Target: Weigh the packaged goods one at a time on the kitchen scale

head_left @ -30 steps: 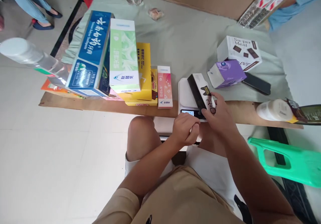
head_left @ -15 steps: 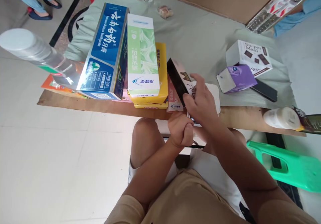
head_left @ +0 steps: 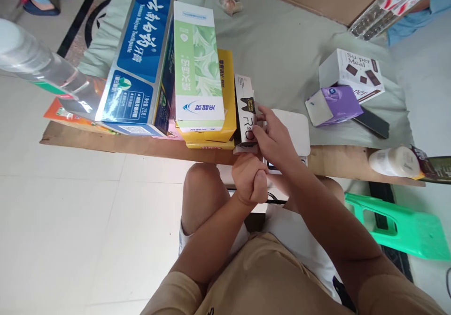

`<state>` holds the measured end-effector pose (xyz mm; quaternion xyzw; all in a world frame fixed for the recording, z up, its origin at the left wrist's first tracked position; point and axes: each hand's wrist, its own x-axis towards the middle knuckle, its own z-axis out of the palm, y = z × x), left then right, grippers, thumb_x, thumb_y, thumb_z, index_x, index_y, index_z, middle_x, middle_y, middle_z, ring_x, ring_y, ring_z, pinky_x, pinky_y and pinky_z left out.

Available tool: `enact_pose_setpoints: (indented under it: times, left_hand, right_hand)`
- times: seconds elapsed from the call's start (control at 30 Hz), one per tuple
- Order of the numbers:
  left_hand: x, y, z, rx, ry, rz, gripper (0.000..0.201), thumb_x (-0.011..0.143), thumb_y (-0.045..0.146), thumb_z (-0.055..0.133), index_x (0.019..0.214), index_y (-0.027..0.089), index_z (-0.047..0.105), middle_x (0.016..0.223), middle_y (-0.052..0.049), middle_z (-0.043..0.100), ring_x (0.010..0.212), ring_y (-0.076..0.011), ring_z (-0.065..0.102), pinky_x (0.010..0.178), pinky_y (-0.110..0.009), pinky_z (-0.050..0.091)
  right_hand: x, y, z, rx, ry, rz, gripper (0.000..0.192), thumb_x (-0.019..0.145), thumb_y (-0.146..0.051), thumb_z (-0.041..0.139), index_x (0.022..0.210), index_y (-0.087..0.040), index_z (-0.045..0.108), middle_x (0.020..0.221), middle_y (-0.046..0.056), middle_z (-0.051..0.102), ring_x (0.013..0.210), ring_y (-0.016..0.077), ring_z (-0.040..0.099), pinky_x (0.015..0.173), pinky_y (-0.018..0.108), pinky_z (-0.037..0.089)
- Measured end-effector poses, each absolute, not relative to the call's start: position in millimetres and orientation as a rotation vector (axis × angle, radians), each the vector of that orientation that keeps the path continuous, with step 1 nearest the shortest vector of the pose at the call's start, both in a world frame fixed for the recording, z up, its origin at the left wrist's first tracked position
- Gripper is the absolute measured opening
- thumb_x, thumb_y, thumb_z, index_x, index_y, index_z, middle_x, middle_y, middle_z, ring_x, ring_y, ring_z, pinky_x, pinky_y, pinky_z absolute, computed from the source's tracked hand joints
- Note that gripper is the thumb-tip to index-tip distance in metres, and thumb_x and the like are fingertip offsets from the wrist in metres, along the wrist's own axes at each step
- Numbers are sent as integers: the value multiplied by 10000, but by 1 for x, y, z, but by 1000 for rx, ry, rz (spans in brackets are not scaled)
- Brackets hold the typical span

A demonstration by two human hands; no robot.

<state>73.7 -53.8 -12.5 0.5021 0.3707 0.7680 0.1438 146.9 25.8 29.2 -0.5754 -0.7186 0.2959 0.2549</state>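
A white-and-black R&O toothpaste box (head_left: 246,117) lies on top of a pink box, against the right side of a stack of yellow boxes (head_left: 226,99). My right hand (head_left: 278,138) is at the R&O box's right edge, thumb and forefinger apart and touching that side. Under this hand, partly covered, is a white kitchen scale (head_left: 293,129). My left hand (head_left: 249,178) is a closed fist just off the table's front edge, below the R&O box; nothing shows in it. On the yellow stack rests a green-and-white box (head_left: 198,66).
A blue toothpaste box (head_left: 138,61) and a clear bottle (head_left: 52,70) stand at the left. Farther right are a purple packet (head_left: 334,106), a Super Meal box (head_left: 359,73), a black phone (head_left: 372,122) and a white bottle (head_left: 394,162). A green stool (head_left: 416,232) stands on the floor.
The R&O box has gone from tilted in my right hand to lying face up beside the yellow stack. My right fingers have loosened to its side. The left fist stays closed.
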Motion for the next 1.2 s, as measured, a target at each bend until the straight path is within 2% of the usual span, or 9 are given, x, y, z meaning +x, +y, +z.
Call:
enact_pose_setpoints:
  times: [0.13, 0.37, 0.47, 0.63, 0.77, 1.0, 1.2]
  left_hand:
    - [74, -55, -13, 1450, 1074, 2191, 333, 1062, 253, 421, 737, 220, 483, 556, 25, 483, 503, -142, 385, 582, -340, 344]
    - [75, -57, -15, 1471, 1150, 2127, 384, 1080, 297, 402, 706, 229, 460, 563, 10, 523, 502, -144, 430, 563, -341, 374]
    - [76, -56, -16, 1481, 1164, 2114, 396, 1083, 309, 394, 699, 230, 448, 560, 10, 524, 506, -143, 438, 565, -341, 382]
    - [77, -54, -17, 1493, 1165, 2102, 391, 1083, 309, 377, 707, 231, 456, 554, 18, 512, 498, -137, 433, 563, -340, 384]
    - [76, -54, -17, 1489, 1176, 2107, 384, 1083, 302, 372, 713, 232, 449, 550, 20, 516, 499, -138, 434, 578, -345, 385]
    - [75, -53, -15, 1476, 1118, 2155, 354, 1078, 258, 423, 730, 217, 474, 562, 34, 487, 503, -126, 373, 572, -334, 350]
    - [78, -50, -15, 1500, 1068, 2150, 360, 1094, 277, 421, 742, 213, 463, 559, 37, 436, 497, -121, 341, 549, -321, 317]
  right_hand:
    - [148, 32, 22, -1471, -1959, 816, 518, 927, -270, 521, 1440, -257, 596, 1293, 90, 735, 1205, 256, 707, 1083, 488, 614]
    - [145, 31, 23, -1442, -1901, 809, 455, 940, -391, 583, 1365, -243, 651, 1355, 102, 723, 1108, 224, 720, 1031, 449, 644]
    - [140, 32, 23, -1421, -1851, 892, 459, 928, -365, 582, 1368, -238, 621, 1392, 100, 706, 1153, 219, 718, 1029, 436, 651]
    - [138, 36, 18, -1376, -1864, 873, 457, 935, -376, 596, 1377, -260, 578, 1407, 78, 706, 1280, 233, 691, 1151, 490, 602]
    - [140, 34, 15, -1388, -1843, 892, 463, 946, -370, 597, 1395, -267, 552, 1448, 89, 676, 1275, 219, 696, 1127, 471, 622]
    - [150, 35, 0, -1255, -1791, 961, 398, 992, -422, 624, 1357, -276, 567, 1409, 67, 678, 1238, 202, 703, 1089, 431, 645]
    - [171, 25, 9, -1162, -1729, 889, 421, 1000, -461, 674, 1384, -306, 599, 1366, 40, 695, 1260, 182, 701, 1144, 403, 613]
